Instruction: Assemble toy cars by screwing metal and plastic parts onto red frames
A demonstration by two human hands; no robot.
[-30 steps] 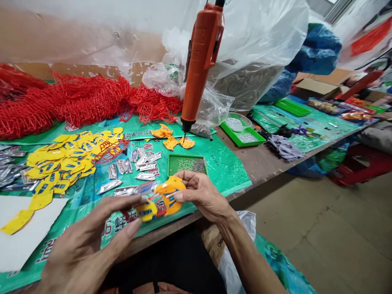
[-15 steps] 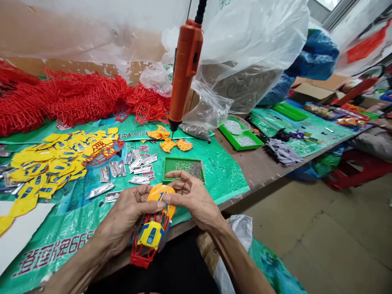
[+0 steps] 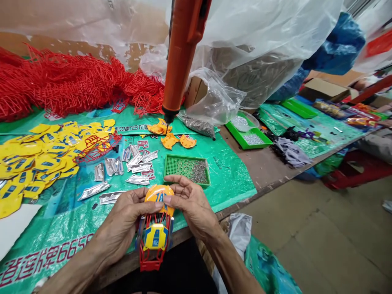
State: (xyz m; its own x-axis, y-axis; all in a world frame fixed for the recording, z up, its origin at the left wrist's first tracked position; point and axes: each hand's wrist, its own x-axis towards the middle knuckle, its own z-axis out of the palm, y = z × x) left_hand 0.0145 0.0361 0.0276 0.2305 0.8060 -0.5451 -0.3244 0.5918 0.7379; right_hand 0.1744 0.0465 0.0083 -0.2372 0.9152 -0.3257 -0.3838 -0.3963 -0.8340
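Observation:
Between my hands is a toy car body with a red cage frame, a yellow roof panel and a rounded orange front piece. My left hand grips its left side, thumb on top near the orange piece. From the right, my right hand pinches the orange piece, thumb pressed on its blue marking. The fingertips underneath are hidden. Just beyond my hands lies a green tray with small screws. An orange electric screwdriver hangs above the table, its bit over several loose orange pieces.
Yellow panels are heaped at the left, with a mass of red frames behind. Silver parts lie mid-table. Another green tray and a plastic bag of screws stand farther right. The table edge runs diagonally.
The toy car body has turned more upright and straight in my hands, both still gripping it. The view has shifted, so the screwdriver appears larger and higher.

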